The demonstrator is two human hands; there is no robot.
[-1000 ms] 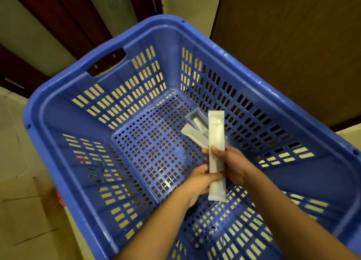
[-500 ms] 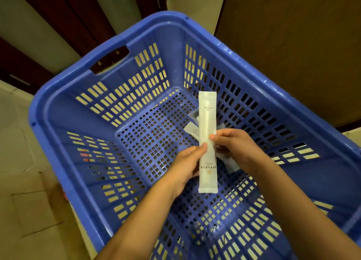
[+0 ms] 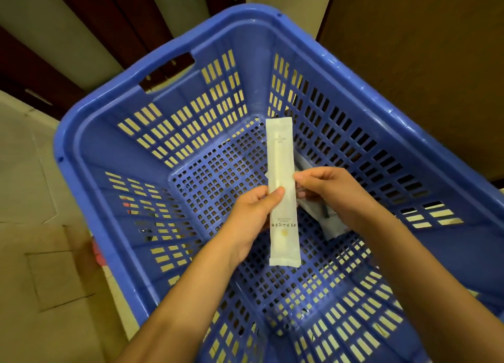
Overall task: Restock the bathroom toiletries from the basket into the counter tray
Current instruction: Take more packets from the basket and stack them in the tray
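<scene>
A long white sachet (image 3: 282, 193) with small print near its lower end stands upright above the floor of the blue slotted basket (image 3: 174, 133). My left hand (image 3: 253, 220) grips it from the left, thumb across its front. My right hand (image 3: 335, 193) is at its right edge, with curled fingertips pinching that edge. More white packets (image 3: 331, 222) lie in the basket beneath my right hand, partly hidden by it. No counter tray is in view.
The basket fills most of the view, and its perforated floor (image 3: 218, 177) is bare on the left. A brown panel (image 3: 422, 62) rises at the right. Dark wooden door frames (image 3: 114, 21) stand at the back. Beige tiles (image 3: 32, 226) show at the left.
The sachet rose out of the basket and now stands upright in my left hand. My right hand slid from its front to its right edge.
</scene>
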